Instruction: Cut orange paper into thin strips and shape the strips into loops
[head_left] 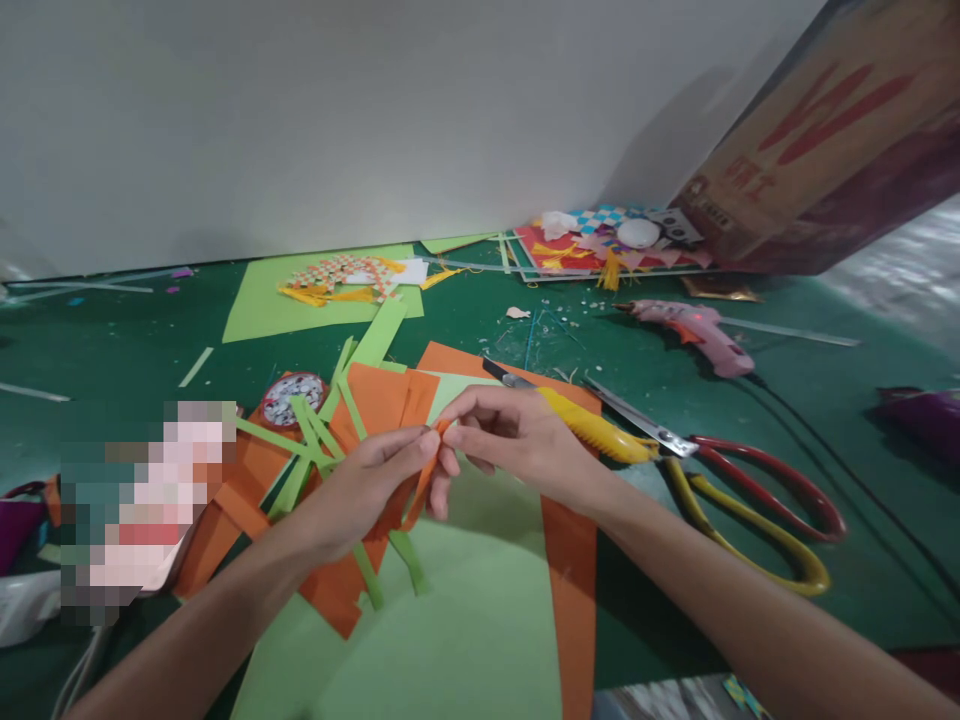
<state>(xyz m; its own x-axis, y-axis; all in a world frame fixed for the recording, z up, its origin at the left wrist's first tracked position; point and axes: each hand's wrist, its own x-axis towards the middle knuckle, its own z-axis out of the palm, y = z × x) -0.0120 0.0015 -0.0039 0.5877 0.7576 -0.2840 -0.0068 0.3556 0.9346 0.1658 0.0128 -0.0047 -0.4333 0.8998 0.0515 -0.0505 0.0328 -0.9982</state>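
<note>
Both my hands meet over the paper sheets, pinching one orange paper strip (422,487) whose loose end hangs down. My left hand (379,468) is closed on it with thumb and forefinger. From the other side my right hand (510,440) pinches the same strip, its lower fingers curled beneath. Where the fingertips meet, the strip is largely hidden. Below lie a light green sheet (480,600) and an orange sheet (571,600) under it. Several green paper strips (370,575) and orange paper pieces (330,595) are heaped by my left hand.
Right of my hands lie a yellow-handled knife (600,425) and scissors (679,445) with red and yellow handles. A pink glue gun (697,330) with a cord rests behind them. A woven checkered paper piece (337,275) lies at the back. A pixelated object (154,510) is at left.
</note>
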